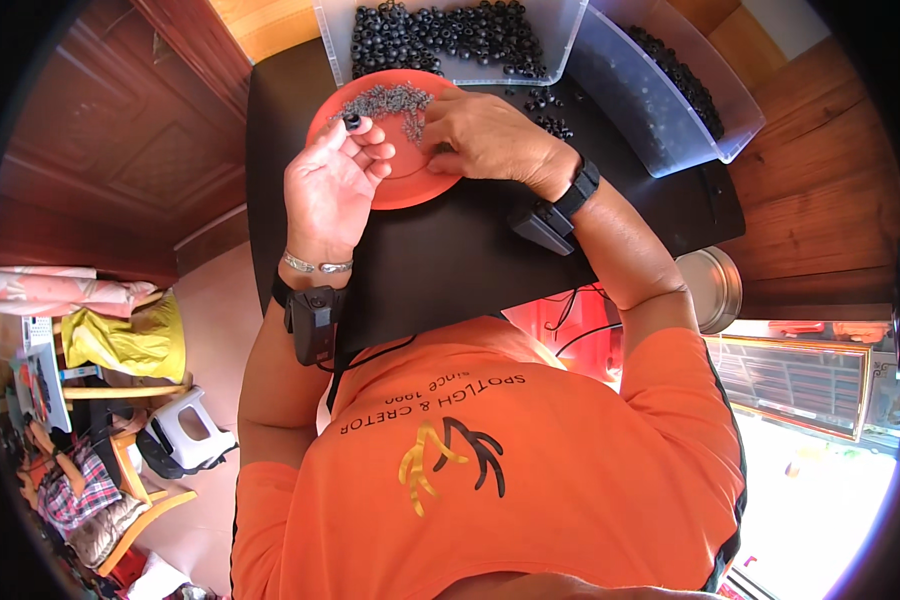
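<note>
Between the thumb and forefinger of my left hand point(332, 190) is a small black round knob point(352, 121). That hand is palm up over the left rim of a round red plate point(400, 193), its other fingers curled. A heap of small grey metal pieces point(385, 100), like little screws, lies on the far part of the plate. My right hand point(495, 138) reaches over the plate's right side, knuckles up. Its fingers are bent together low over the plate, and whatever they pinch is hidden.
The plate rests on a black table point(420, 270). Beyond it stands a clear bin point(570, 30) of black knobs; another clear bin point(660, 120) is at the right. Loose black knobs point(553, 127) lie between. A person point(75, 485) sits at far left, near a white stool point(192, 428).
</note>
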The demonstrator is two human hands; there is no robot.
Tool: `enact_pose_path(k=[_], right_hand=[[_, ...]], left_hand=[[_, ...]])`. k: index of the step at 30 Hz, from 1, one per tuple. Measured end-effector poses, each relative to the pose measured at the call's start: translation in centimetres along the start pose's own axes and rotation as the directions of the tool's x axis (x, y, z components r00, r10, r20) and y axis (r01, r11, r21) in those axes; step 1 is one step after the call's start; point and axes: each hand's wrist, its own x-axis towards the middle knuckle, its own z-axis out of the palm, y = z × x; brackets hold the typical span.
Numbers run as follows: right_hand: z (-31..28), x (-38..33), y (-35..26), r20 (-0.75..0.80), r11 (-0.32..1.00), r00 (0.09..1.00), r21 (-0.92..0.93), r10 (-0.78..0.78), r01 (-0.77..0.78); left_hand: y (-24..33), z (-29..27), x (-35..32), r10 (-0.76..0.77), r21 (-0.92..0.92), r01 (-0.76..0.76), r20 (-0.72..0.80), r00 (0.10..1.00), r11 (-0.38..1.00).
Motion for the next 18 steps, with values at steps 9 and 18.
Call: enact_pose_path(k=[9,18], right_hand=[[1.2,0.9,0.1,-0.066,0.948,0.986,0.29,0.156,-0.13],[0.4,0.8,0.1,-0.061,0.393,0.918,0.913,0.391,-0.107]], left_hand=[[0.1,0.3,-0.2,0.016,0.009,-0.016,-0.039,0.999,1.0],[-1.0,0.6,-0.4,-0.041,0.075,0.043,-0.035,0.999,0.996]])
